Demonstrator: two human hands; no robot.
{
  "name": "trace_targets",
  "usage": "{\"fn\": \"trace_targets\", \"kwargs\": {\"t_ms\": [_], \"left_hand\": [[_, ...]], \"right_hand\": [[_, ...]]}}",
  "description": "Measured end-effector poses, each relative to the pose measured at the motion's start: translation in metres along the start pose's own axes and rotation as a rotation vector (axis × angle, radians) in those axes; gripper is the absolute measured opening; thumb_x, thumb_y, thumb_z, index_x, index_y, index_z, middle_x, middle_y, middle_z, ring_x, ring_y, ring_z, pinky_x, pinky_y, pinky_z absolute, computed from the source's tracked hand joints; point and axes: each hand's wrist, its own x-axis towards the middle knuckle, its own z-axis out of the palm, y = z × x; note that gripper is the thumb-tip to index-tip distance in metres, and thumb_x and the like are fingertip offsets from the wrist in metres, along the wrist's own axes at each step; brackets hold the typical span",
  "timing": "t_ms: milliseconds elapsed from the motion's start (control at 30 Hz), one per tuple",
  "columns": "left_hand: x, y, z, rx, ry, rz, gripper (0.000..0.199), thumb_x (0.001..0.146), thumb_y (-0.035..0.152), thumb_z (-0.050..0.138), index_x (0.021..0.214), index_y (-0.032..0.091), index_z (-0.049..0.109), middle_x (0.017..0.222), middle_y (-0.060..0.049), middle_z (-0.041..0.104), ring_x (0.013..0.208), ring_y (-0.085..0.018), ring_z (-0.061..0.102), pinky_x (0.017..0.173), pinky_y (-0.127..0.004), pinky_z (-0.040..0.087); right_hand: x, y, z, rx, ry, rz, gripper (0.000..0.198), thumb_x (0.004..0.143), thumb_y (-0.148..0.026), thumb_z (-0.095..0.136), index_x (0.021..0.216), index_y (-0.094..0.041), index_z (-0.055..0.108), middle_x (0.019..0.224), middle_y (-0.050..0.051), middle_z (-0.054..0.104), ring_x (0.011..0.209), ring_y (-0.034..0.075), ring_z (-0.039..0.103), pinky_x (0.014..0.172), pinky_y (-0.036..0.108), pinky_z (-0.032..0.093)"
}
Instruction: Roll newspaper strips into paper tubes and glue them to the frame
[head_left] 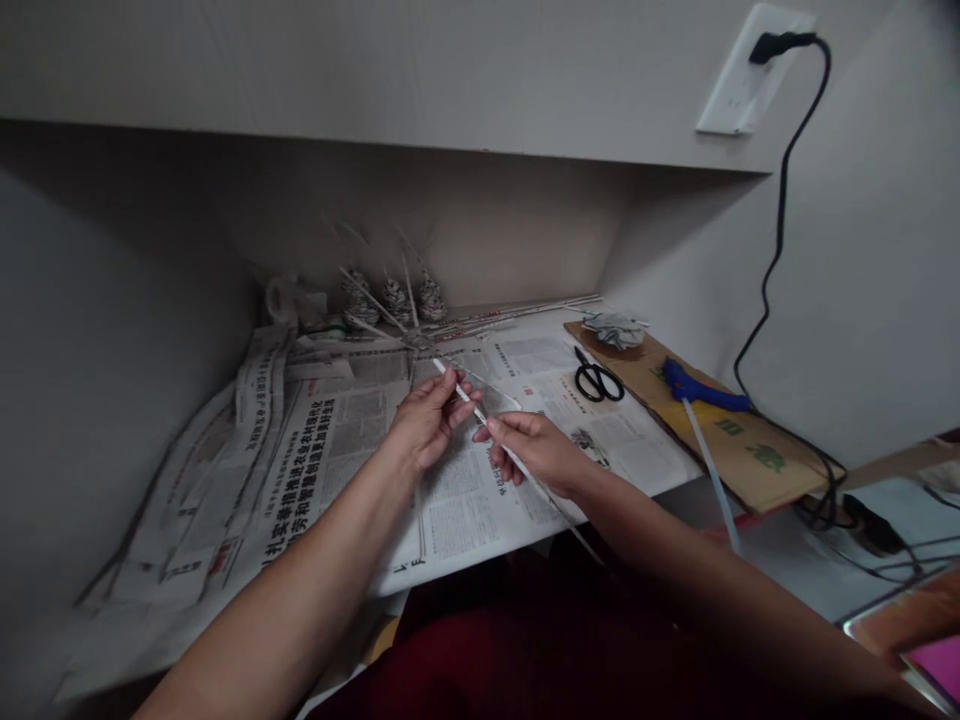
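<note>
A thin rolled paper stick [442,368] slants between my two hands over newspaper-covered tabletop. My left hand [429,420] pinches it near its upper end, thumb against fingers. Lower down, my right hand [534,448] is closed on the same stick, and a narrow pale tail of it runs on below that hand toward my lap. Just beyond my left hand lies a small woven piece [418,340] with several paper sticks radiating from it. Black scissors [598,382] rest on the newspaper [457,510] to the right of my hands.
Cut newspaper strips [187,510] lie at left. Several woven cone shapes [431,300] stand at the back, near long paper sticks [517,315]. On cardboard [750,465] at right are a crumpled grey paper piece [619,330] and a blue glue gun [701,386]. A cord [784,200] hangs from the outlet.
</note>
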Motion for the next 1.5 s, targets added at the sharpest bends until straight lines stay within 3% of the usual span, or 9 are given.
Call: {"fn": "trace_targets", "kwargs": {"t_ms": [200,533,600,733,933,1133,1333,1500], "left_hand": [[0.000,-0.001,0.002,0.018,0.028,0.012,0.008,0.084,0.019,0.064,0.083,0.011,0.064,0.068,-0.002,0.067,0.062,-0.013,0.069,0.055,-0.018,0.057],[0.002,0.003,-0.001,-0.026,0.060,0.035,0.009,0.083,0.020,0.065,0.081,0.011,0.064,0.068,-0.003,0.067,0.062,-0.012,0.069,0.054,-0.015,0.057],[0.004,0.006,-0.002,-0.047,0.068,0.056,0.011,0.084,0.021,0.064,0.081,0.010,0.065,0.067,-0.003,0.066,0.060,-0.011,0.068,0.052,-0.014,0.056],[0.005,0.006,-0.002,-0.041,0.055,0.054,0.012,0.087,0.021,0.060,0.081,0.010,0.065,0.067,-0.003,0.067,0.061,-0.011,0.069,0.053,-0.015,0.057],[0.000,0.000,0.001,0.008,-0.013,0.007,0.008,0.083,0.020,0.065,0.083,0.012,0.065,0.071,-0.004,0.068,0.065,-0.013,0.070,0.057,-0.016,0.057],[-0.001,-0.003,0.003,0.012,0.011,-0.002,0.007,0.083,0.018,0.065,0.080,0.012,0.064,0.069,-0.004,0.068,0.063,-0.013,0.070,0.054,-0.017,0.057],[0.003,0.000,0.000,-0.003,0.063,0.031,0.008,0.081,0.018,0.067,0.078,0.011,0.064,0.067,-0.004,0.067,0.060,-0.012,0.069,0.052,-0.016,0.056],[0.001,-0.001,0.001,0.012,0.039,0.011,0.008,0.081,0.017,0.066,0.078,0.011,0.064,0.067,-0.003,0.066,0.061,-0.013,0.069,0.052,-0.015,0.056]], "right_hand": [[0.004,0.001,0.002,-0.210,0.122,-0.077,0.020,0.090,-0.032,0.052,0.082,-0.018,0.064,0.055,-0.002,0.054,0.041,0.006,0.046,0.041,0.020,0.038],[-0.005,0.005,-0.007,0.017,-0.025,0.076,0.029,0.088,-0.042,0.057,0.082,-0.016,0.066,0.063,0.003,0.060,0.048,0.008,0.052,0.043,0.020,0.039],[-0.011,0.008,-0.010,0.017,-0.077,0.068,0.029,0.090,-0.042,0.053,0.086,-0.016,0.067,0.064,0.003,0.060,0.049,0.008,0.053,0.045,0.020,0.041],[-0.021,0.016,-0.016,-0.044,-0.035,0.024,0.024,0.088,-0.037,0.056,0.085,-0.016,0.067,0.061,0.001,0.058,0.048,0.007,0.052,0.045,0.019,0.041],[-0.011,0.008,-0.008,0.107,-0.102,0.069,0.032,0.091,-0.043,0.052,0.100,-0.016,0.065,0.071,0.003,0.061,0.052,0.008,0.055,0.045,0.019,0.042],[0.011,0.004,0.005,-0.199,0.107,-0.096,0.027,0.091,-0.038,0.051,0.083,-0.016,0.064,0.059,0.000,0.058,0.047,0.007,0.051,0.046,0.020,0.041],[0.005,0.009,0.003,-0.166,-0.009,-0.030,0.028,0.093,-0.041,0.046,0.089,-0.018,0.063,0.062,0.002,0.060,0.046,0.009,0.051,0.045,0.022,0.041],[0.000,0.009,0.003,-0.345,0.109,-0.199,0.026,0.088,-0.045,0.054,0.082,-0.020,0.060,0.065,0.002,0.061,0.055,0.011,0.054,0.052,0.024,0.042]]}}
